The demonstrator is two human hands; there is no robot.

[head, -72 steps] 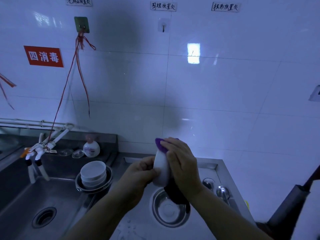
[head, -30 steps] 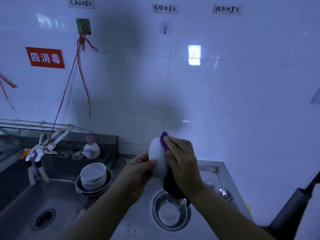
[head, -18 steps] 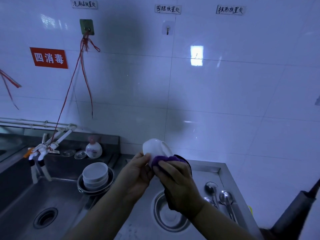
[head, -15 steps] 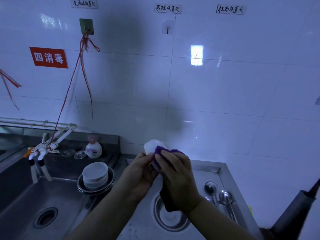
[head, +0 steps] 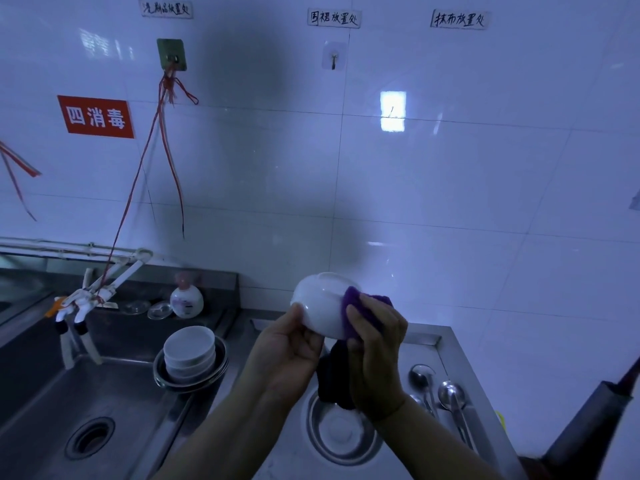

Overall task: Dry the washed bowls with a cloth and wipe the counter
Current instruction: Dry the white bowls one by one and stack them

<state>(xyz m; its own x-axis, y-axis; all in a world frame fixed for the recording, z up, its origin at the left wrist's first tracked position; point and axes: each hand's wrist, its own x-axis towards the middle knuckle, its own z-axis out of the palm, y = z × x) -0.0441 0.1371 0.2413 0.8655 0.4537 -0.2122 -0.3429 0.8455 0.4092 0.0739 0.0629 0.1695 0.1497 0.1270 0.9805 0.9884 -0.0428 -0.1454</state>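
A white bowl point(head: 320, 303) is held up in front of the wall, tipped so that its outside and foot face me. My left hand point(head: 285, 355) grips its lower rim with the thumb on the outside. My right hand point(head: 375, 355) holds a purple cloth point(head: 351, 306) and presses it against the bowl's right side; the cloth's dark tail hangs down below the hands. A stack of white bowls point(head: 188, 351) sits in a metal basin point(head: 162, 377) at the sink's right edge. A metal bowl point(head: 341, 434) stands on the steel counter point(head: 440, 341) under my hands.
Several metal spoons point(head: 450, 396) lie on the counter's right side. The sink point(head: 90, 438) with its drain is at lower left, white taps point(head: 79, 303) and a soap bottle point(head: 186, 299) behind it. A dark handle point(head: 595, 420) leans in at lower right.
The bowl has turned from on edge to bottom-up and tilted left, showing more of its outside. My right hand with the cloth has slid from the bowl's top to its right side.
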